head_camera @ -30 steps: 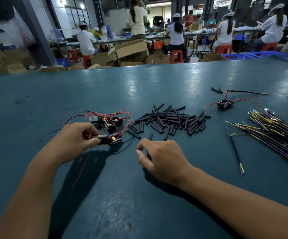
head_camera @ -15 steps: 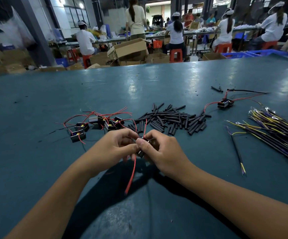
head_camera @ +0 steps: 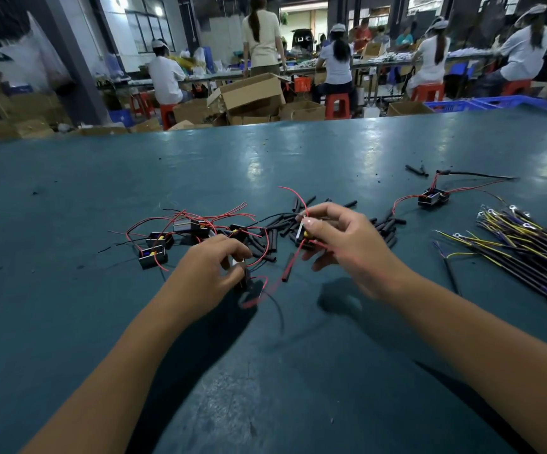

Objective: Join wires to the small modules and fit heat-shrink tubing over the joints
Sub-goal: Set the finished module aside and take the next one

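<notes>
Head view: teal worktop (head_camera: 298,152), scuffed, glossy; factory hall, seated workers at 12 o'clock. Left hand (head_camera: 211,268) pinches black module (head_camera: 243,280); right hand (head_camera: 347,244) pinches another module (head_camera: 304,239), red wire (head_camera: 295,194).

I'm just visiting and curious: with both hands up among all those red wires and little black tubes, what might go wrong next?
The red wire trailing between the left hand and right hand may snag the module pile and drag it. The tube on the wire hangs loose and might slide off.
</notes>
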The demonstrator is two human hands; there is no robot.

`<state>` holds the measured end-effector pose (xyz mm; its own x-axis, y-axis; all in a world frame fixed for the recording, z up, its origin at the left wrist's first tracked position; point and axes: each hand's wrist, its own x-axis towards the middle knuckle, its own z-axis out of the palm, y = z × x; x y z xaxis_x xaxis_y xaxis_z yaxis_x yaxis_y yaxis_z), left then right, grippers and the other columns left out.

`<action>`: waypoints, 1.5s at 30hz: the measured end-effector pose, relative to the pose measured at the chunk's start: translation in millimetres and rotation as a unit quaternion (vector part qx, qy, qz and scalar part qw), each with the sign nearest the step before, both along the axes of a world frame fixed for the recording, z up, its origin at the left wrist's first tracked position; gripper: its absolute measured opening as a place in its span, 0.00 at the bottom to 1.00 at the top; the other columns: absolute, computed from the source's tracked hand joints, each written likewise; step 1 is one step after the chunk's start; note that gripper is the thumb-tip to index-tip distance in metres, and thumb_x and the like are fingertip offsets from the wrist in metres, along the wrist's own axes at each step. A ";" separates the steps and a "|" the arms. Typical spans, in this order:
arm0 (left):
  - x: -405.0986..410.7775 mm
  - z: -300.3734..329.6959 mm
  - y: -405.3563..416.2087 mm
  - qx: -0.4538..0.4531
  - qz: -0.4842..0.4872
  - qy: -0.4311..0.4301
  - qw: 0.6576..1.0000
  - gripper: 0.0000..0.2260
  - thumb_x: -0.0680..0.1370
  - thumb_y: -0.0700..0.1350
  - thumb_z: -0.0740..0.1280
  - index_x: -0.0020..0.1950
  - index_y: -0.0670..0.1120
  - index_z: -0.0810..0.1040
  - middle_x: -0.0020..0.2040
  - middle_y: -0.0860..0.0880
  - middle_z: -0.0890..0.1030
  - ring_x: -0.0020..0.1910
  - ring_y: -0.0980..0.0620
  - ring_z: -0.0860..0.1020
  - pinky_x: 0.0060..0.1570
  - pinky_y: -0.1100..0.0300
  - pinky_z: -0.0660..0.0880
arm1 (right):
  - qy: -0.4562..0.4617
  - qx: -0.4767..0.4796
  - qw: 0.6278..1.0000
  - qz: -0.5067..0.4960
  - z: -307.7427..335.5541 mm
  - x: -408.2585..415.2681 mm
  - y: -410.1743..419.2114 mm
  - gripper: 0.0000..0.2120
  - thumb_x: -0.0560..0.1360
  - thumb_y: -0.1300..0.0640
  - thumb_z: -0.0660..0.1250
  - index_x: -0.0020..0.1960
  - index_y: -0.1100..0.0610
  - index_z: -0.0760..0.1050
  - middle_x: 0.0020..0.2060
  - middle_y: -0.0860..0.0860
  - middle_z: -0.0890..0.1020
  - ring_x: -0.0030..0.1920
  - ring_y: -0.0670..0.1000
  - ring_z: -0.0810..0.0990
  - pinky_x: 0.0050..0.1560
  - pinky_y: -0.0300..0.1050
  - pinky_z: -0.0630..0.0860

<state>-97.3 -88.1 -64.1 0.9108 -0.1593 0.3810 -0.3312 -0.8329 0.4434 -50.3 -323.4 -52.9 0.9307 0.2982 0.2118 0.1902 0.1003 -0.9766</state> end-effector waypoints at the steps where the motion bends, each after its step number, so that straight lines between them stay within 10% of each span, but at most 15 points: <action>1: 1.6 -2.7 1.8 0.023 0.005 0.008 1.000 0.08 0.78 0.44 0.72 0.56 0.48 0.82 0.51 0.54 0.78 0.47 0.55 0.76 0.50 0.59 0.72 | -0.009 -0.001 1.000 0.004 3.7 1.8 -2.5 0.06 0.80 0.60 0.66 0.54 0.62 0.78 0.37 0.55 0.81 0.33 0.53 0.82 0.28 0.44 0.77; 19: 11.7 -8.5 45.1 0.097 0.303 0.000 0.948 0.09 0.77 0.38 0.66 0.54 0.45 0.82 0.55 0.42 0.80 0.54 0.38 0.76 0.52 0.47 0.74 | 0.025 -0.020 0.953 0.303 57.8 11.5 -74.7 0.13 0.77 0.55 0.69 0.61 0.56 0.77 0.45 0.59 0.81 0.47 0.59 0.84 0.43 0.51 0.82; 26: -1.5 -3.1 -18.9 0.028 -0.041 -0.080 0.996 0.15 0.75 0.35 0.69 0.61 0.44 0.81 0.60 0.47 0.81 0.62 0.46 0.76 0.66 0.53 0.70 | 0.080 -0.184 0.939 0.278 50.8 15.4 -101.4 0.17 0.75 0.58 0.69 0.61 0.61 0.73 0.49 0.63 0.82 0.47 0.61 0.83 0.40 0.47 0.81; 31: -8.1 -18.4 -48.2 0.182 -0.179 -0.002 0.967 0.28 0.79 0.43 0.65 0.77 0.58 0.65 0.79 0.62 0.60 0.79 0.60 0.51 0.78 0.57 0.42 | 0.149 -0.198 0.926 0.285 16.8 -3.5 -119.8 0.14 0.76 0.57 0.70 0.59 0.60 0.74 0.53 0.63 0.81 0.47 0.57 0.82 0.41 0.43 0.79; 37: -6.1 -13.7 -54.6 0.194 -0.181 -0.037 0.963 0.16 0.80 0.51 0.69 0.68 0.54 0.78 0.64 0.56 0.78 0.67 0.52 0.70 0.69 0.58 0.54 | 0.204 -0.269 0.902 0.270 9.8 -9.6 -143.2 0.14 0.78 0.53 0.70 0.60 0.59 0.78 0.46 0.57 0.81 0.42 0.49 0.81 0.47 0.47 0.80; 42: -9.7 -7.5 -41.3 0.184 -0.179 0.008 0.966 0.15 0.76 0.61 0.69 0.60 0.56 0.79 0.52 0.61 0.78 0.58 0.58 0.71 0.63 0.59 0.58 | 0.051 -0.394 0.911 0.114 53.5 -13.6 -155.0 0.11 0.73 0.44 0.67 0.52 0.44 0.82 0.53 0.48 0.85 0.53 0.50 0.84 0.53 0.51 0.82; 45: -11.8 -1.1 -34.2 0.188 -0.172 0.040 0.966 0.16 0.75 0.62 0.70 0.59 0.57 0.78 0.49 0.64 0.74 0.55 0.61 0.70 0.64 0.57 0.59 | -0.158 -0.494 0.855 0.015 79.9 -30.4 -145.9 0.14 0.71 0.34 0.61 0.53 0.36 0.77 0.50 0.38 0.84 0.50 0.41 0.83 0.54 0.48 0.80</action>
